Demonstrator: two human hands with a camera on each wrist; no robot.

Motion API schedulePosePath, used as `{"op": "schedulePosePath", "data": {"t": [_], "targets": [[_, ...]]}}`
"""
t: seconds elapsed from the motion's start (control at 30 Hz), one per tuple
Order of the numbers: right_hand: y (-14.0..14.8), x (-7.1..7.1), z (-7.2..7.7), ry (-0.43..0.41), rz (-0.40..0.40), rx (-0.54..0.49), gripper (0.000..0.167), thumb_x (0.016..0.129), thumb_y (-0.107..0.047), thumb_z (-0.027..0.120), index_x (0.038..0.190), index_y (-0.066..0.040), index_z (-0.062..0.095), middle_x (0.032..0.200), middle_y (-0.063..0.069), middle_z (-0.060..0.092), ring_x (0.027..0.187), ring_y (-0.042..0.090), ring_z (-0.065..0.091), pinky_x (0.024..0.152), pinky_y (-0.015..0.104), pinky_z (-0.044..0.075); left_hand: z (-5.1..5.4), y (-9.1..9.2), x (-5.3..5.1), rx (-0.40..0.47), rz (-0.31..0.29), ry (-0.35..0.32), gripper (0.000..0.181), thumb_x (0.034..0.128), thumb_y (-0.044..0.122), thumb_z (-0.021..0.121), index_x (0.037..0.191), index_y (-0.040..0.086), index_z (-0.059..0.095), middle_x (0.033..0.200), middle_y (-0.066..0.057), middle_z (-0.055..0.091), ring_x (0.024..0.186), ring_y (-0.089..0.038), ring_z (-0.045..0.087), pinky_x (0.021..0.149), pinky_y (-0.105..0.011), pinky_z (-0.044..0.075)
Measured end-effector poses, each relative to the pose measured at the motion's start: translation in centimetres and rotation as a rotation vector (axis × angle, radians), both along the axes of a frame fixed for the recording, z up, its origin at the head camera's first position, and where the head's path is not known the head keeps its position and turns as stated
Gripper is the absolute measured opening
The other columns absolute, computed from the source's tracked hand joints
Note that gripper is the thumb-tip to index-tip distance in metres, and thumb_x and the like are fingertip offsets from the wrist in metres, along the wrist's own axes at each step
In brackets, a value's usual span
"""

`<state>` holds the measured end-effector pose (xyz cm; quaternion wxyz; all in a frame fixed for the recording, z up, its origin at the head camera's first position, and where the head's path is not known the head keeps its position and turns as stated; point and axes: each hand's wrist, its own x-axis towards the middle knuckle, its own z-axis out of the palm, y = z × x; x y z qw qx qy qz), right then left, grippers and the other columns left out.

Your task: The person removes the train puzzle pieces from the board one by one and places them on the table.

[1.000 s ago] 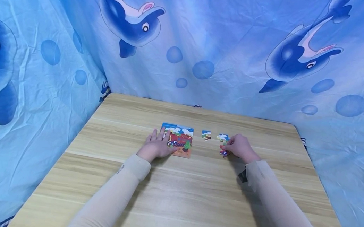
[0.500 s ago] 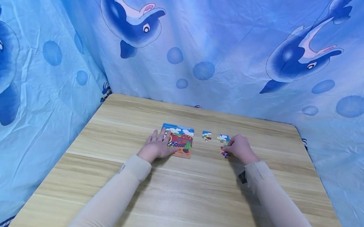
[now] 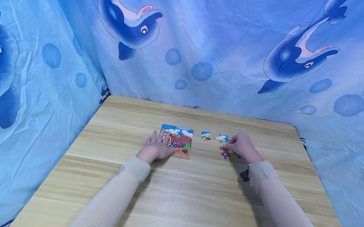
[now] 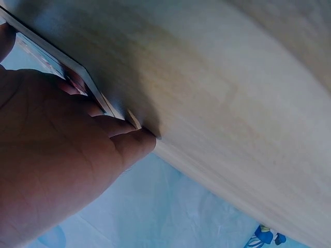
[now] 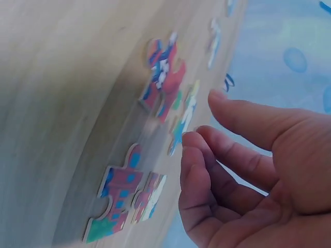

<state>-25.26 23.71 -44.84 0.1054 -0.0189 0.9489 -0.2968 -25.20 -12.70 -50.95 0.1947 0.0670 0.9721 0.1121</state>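
On a wooden table (image 3: 177, 193), a left hand (image 3: 156, 147) lies with fingers spread over the left part of a colourful picture board (image 3: 185, 138). To the board's right sits a small puzzle piece (image 3: 205, 135), then a cloud piece (image 3: 222, 138) with a red piece (image 3: 224, 152) nearer the person. Farthest right hovers a right hand (image 3: 243, 146), thumb and forefinger parted, other fingers loosely curled; the right wrist view shows a blue-windowed piece (image 5: 122, 183) below it
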Motion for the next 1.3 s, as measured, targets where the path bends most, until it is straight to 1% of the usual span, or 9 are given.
{"op": "schedulePosePath", "data": {"t": [0.17,0.4,0.47,0.63,0.7,0.83,1.03,1.17,1.3], "targets": [[-0.2,0.1,0.3,-0.001,0.009,-0.050,0.019,0.097,-0.021,0.072,0.097,-0.002,0.078,0.086,0.013,0.071,0.060,0.022,0.057,0.056,0.036,0.048,-0.1,-0.1,0.1,0.004,0.000,-0.013,0.103,0.0899,0.084,0.037,0.163,0.027,-0.009,0.167,-0.005,-0.020,0.149,-0.040,-0.019,0.118,-0.060,-0.002],[-0.9,0.3,0.3,0.006,-0.001,-0.088,0.021,0.097,-0.023,0.072,0.105,-0.004,0.076,0.094,0.012,0.071,0.067,0.032,0.061,0.053,0.037,0.050,0.2,0.1,0.2,0.013,0.010,-0.024,0.102,0.0907,0.083,0.036,0.163,0.027,-0.008,0.167,-0.005,-0.019,0.150,-0.038,-0.019,0.118,-0.059,-0.003],[-1.2,0.3,0.4,0.011,-0.014,-0.102,0.022,0.097,-0.023,0.072,0.109,-0.004,0.075,0.097,0.011,0.071,0.071,0.032,0.063,0.054,0.037,0.050,0.3,0.1,0.3,0.012,0.011,-0.026,0.102,0.0904,0.084,0.036,0.163,0.027,-0.008,0.168,-0.005,-0.019,0.150,-0.038,-0.019,0.118,-0.059,-0.003],[-2.3,0.3,0.7,0.055,-0.002,-0.141,0.026,0.097,-0.022,0.072,0.113,-0.002,0.073,0.102,0.011,0.070,0.084,0.025,0.065,0.070,0.039,0.054,0.2,0.0,0.2,-0.002,0.003,-0.021,0.102,0.0904,0.084,0.036,0.163,0.028,-0.009,0.167,-0.005,-0.019,0.150,-0.038,-0.020,0.118,-0.058,-0.002],[-2.8,0.3,0.8,0.072,0.018,-0.164,0.027,0.096,-0.021,0.073,0.114,0.000,0.072,0.102,0.011,0.070,0.085,0.023,0.066,0.075,0.040,0.055,0.2,-0.1,0.2,-0.005,0.000,-0.017,0.102,0.0905,0.084,0.035,0.163,0.028,-0.009,0.167,-0.005,-0.019,0.150,-0.038,-0.019,0.118,-0.059,-0.002],[-4.0,0.0,0.7,0.089,0.031,-0.202,0.031,0.096,-0.022,0.074,0.117,0.000,0.072,0.100,0.009,0.071,0.084,0.023,0.068,0.076,0.040,0.055,0.1,-0.1,0.2,-0.004,0.000,-0.012,0.102,0.0899,0.084,0.035,0.163,0.028,-0.009,0.167,-0.005,-0.019,0.150,-0.039,-0.019,0.118,-0.059,-0.002],[-6.1,-0.3,0.9,0.114,0.044,-0.226,0.033,0.096,-0.023,0.074,0.120,-0.001,0.072,0.101,0.007,0.071,0.090,0.023,0.066,0.075,0.040,0.055,0.0,-0.3,0.1,-0.004,0.001,-0.001,0.104,0.0878,0.087,0.031,0.163,0.027,-0.010,0.167,-0.005,-0.021,0.149,-0.040,-0.019,0.118,-0.059,-0.004],[-7.2,-0.3,1.3,0.127,0.053,-0.230,0.034,0.095,-0.023,0.076,0.120,-0.001,0.073,0.100,0.006,0.071,0.092,0.023,0.066,0.079,0.042,0.055,0.1,-0.2,0.0,-0.007,-0.002,-0.002,0.104,0.0872,0.088,0.030,0.162,0.028,-0.010,0.166,-0.004,-0.023,0.149,-0.039,-0.020,0.118,-0.058,-0.005],[-8.1,-0.3,1.4,0.139,0.079,-0.253,0.035,0.094,-0.023,0.077,0.121,0.000,0.072,0.100,0.006,0.072,0.091,0.022,0.067,0.082,0.043,0.055,0.1,-0.2,0.0,-0.003,-0.002,-0.007,0.104,0.0878,0.087,0.033,0.162,0.028,-0.010,0.166,-0.004,-0.023,0.149,-0.038,-0.020,0.118,-0.058,-0.005]]}}
